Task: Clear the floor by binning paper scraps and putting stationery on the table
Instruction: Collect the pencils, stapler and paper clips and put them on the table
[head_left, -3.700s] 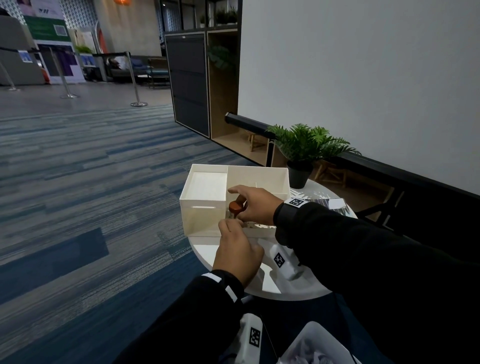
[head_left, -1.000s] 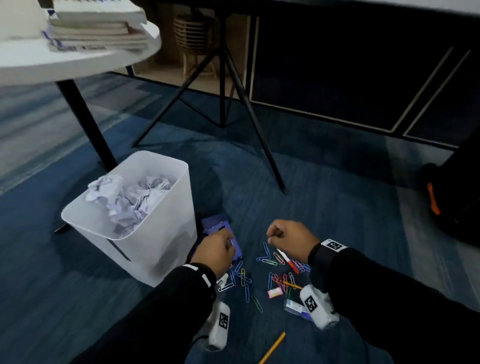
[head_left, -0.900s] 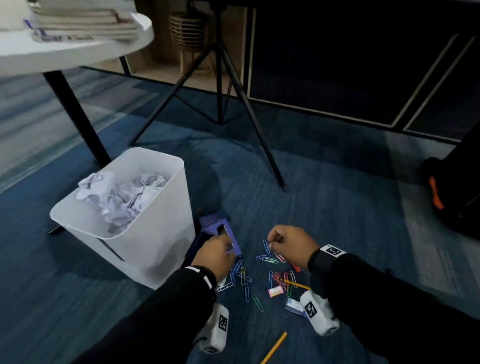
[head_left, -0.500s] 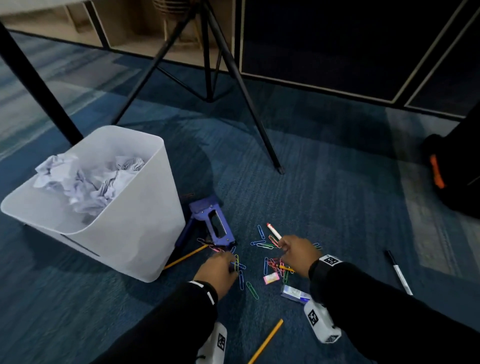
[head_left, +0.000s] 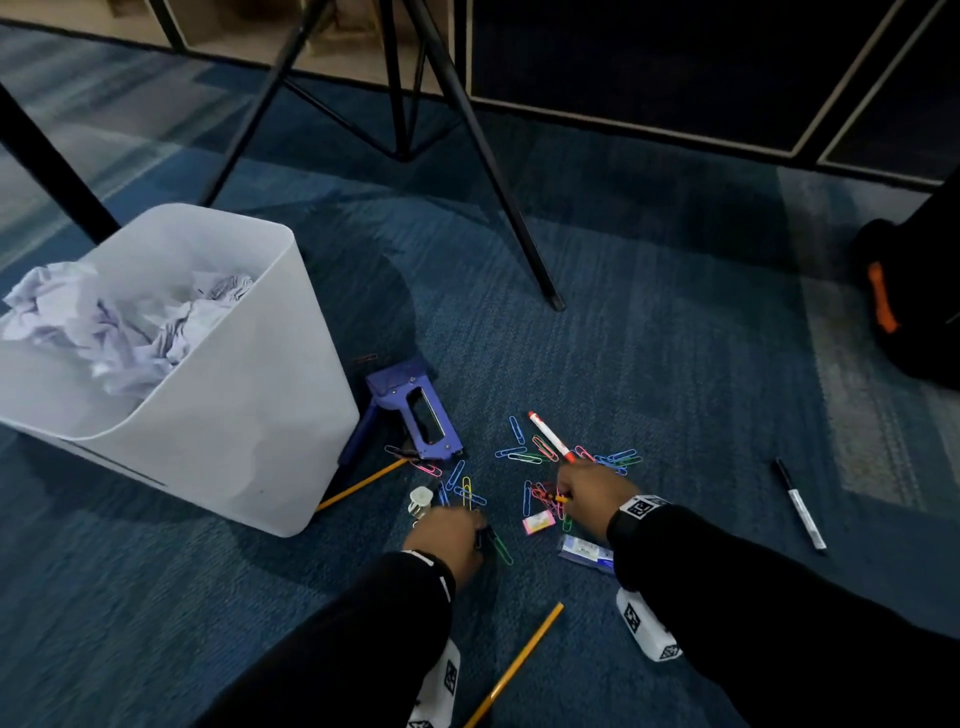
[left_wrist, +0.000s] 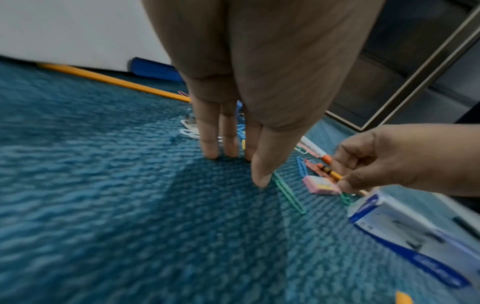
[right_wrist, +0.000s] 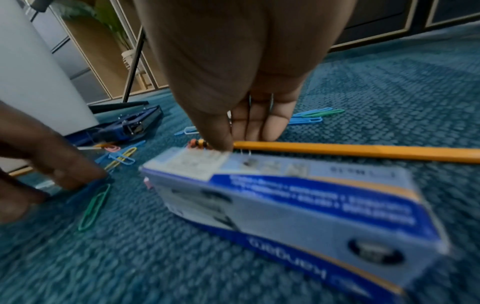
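Note:
Several coloured paper clips (head_left: 524, 457) lie scattered on the blue carpet between my hands. My left hand (head_left: 447, 535) reaches down with straight fingers (left_wrist: 210, 152), their tips on the carpet beside a green clip (left_wrist: 288, 195); it holds nothing. My right hand (head_left: 587, 491) pinches one end of a yellow pencil (right_wrist: 363, 152) between thumb and fingers. A pink eraser (head_left: 537, 521) and a blue-and-white box (head_left: 587, 553) lie just below that hand. A blue staple gun (head_left: 410, 410) and a red-capped marker (head_left: 550, 436) lie farther out.
A white bin (head_left: 249, 415) holding crumpled paper (head_left: 104, 322) stands at the left. One pencil (head_left: 363, 483) pokes out beside it, another (head_left: 519, 660) lies near me. A black marker (head_left: 800, 504) lies to the right. Black table legs (head_left: 498, 176) stand behind.
My hands have come down from the table to the floor. The left hand left the staple gun and moved nearer to me, onto the clips. The right hand stayed by the pencil.

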